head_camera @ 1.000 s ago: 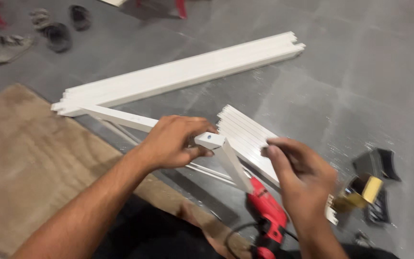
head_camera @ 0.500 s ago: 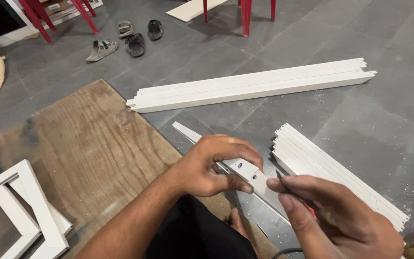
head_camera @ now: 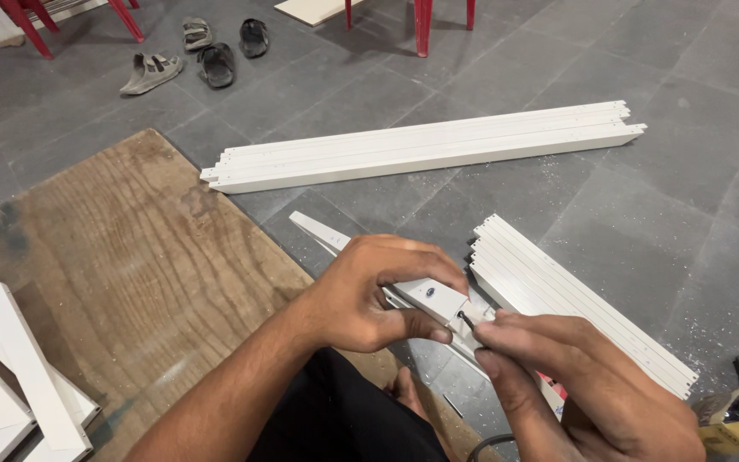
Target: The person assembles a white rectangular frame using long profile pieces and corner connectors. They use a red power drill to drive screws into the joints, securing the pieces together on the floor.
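Two hands (head_camera: 378, 295), one white strip (head_camera: 425, 295)

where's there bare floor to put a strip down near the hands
Free: grey floor between the long strip bundle and the short strip stack; also the plywood sheet. Crowded: around the left hand and right hand.

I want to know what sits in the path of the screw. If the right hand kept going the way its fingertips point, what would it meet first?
Most likely the short white strip that the left hand grips: the right hand pinches a dark screw whose tip is already at the strip's face. Depth is hard to judge.
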